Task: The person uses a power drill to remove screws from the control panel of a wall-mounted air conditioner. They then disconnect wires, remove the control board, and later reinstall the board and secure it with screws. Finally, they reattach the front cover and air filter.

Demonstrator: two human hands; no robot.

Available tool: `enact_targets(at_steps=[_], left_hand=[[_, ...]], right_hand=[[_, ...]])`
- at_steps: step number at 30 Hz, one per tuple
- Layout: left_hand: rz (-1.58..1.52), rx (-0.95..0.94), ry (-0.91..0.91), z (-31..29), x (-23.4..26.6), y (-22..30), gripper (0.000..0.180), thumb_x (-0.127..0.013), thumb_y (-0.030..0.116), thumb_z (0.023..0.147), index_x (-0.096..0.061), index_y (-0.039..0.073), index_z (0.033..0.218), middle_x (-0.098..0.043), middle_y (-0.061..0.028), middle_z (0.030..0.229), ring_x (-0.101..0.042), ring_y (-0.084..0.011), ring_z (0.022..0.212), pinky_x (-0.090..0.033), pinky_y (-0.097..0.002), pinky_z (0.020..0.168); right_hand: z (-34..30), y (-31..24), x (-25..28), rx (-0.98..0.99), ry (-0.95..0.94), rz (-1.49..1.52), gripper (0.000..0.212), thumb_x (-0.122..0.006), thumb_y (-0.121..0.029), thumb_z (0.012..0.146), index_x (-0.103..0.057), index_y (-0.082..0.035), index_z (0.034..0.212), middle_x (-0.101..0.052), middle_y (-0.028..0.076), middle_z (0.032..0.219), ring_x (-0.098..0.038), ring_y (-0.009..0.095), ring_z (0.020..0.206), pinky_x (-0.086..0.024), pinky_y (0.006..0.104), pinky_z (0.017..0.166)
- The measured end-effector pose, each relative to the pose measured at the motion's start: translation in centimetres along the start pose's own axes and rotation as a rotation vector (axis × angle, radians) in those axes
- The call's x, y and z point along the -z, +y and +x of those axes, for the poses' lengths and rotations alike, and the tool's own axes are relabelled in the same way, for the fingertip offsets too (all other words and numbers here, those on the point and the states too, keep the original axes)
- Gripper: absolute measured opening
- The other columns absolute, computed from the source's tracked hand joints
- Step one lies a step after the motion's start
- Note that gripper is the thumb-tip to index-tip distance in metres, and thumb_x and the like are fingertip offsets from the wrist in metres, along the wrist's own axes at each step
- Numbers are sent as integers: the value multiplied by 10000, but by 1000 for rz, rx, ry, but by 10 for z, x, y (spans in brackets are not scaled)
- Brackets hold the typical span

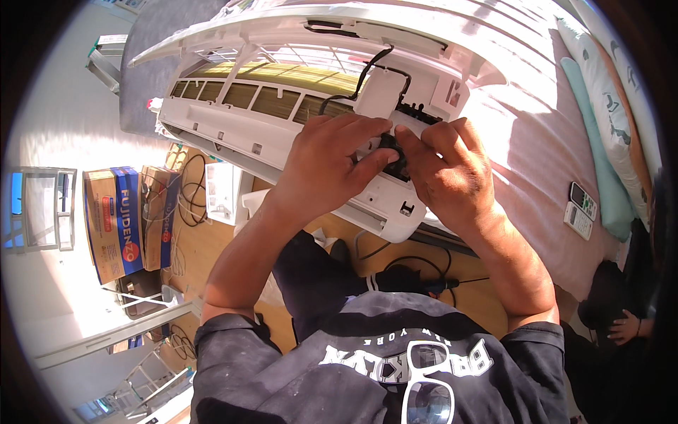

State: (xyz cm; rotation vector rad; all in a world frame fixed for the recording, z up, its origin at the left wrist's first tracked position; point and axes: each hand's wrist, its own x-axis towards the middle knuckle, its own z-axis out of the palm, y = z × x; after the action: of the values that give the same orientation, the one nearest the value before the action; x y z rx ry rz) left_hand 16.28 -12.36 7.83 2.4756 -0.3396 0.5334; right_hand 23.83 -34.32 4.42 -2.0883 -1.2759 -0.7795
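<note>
A white split-type air conditioner indoor unit [275, 145] lies in front of me with its front panel [353, 21] lifted. At its right end, both my hands meet over a small dark part [393, 147] in the exposed terminal area. My left hand [328, 162] closes thumb and forefinger around this spot from the left. On the other side, my right hand [452, 169] has its forefinger tip at the same part, the other fingers curled. What lies between the fingertips is mostly hidden. Black cables [364, 74] run above my left hand across the unit.
The unit rests by a bed with a pink sheet [526, 169]. Two remote controls [580, 210] lie there near pillows [607, 120]. Cardboard boxes [113, 226] and coiled cable [192, 191] stand at left. Another person's hand [625, 328] shows at the right edge.
</note>
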Motion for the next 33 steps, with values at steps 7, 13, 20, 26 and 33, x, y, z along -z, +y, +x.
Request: enact_targets(at_steps=[7,13,20,26,33], left_hand=[[0,-26,-11,3,-7,-3,290,-882,189,899,-798,91,1160,-778,-84,1011,-736,-334,846,-562,-471,844],[129,-16,-47,8,-11,-1,310,-882,147,890,-838,105,1193,-786,-73,1136,-754,-322,957,-575,-452,852],[287,-43,-123,9,-6,7,319,-866,139,871,-840,144,1188,-759,-24,1155,-713,-286,1056,-557,-453,929],[317,-297,-21,8,-17,3,397,-848,87,798,-790,137,1187,-734,-1,1157,-723,-244,998,-597,-410,912],[258,-305,-70,5,-16,2,384,-837,38,789,-771,87,1165,-744,-41,1151,-758,-273,1020,-632,-425,925]], right_hand=[[-2,4,-2,-22,-32,3,530,-913,-11,719,-844,-94,1238,-601,25,988,-599,246,902,-552,391,784],[-10,8,11,-129,-49,75,327,-920,-170,831,-835,-114,1142,-678,45,1108,-642,299,1080,-537,494,993],[-16,10,16,-302,-109,37,360,-954,-244,818,-844,-122,1139,-660,104,1356,-538,391,1335,-473,539,1141],[-17,9,16,-288,-89,28,389,-959,-242,828,-832,-112,1173,-687,105,1355,-572,401,1325,-496,524,1126],[-15,9,20,-297,-163,90,362,-943,-265,826,-840,-114,1138,-678,92,1387,-532,414,1396,-429,586,1175]])
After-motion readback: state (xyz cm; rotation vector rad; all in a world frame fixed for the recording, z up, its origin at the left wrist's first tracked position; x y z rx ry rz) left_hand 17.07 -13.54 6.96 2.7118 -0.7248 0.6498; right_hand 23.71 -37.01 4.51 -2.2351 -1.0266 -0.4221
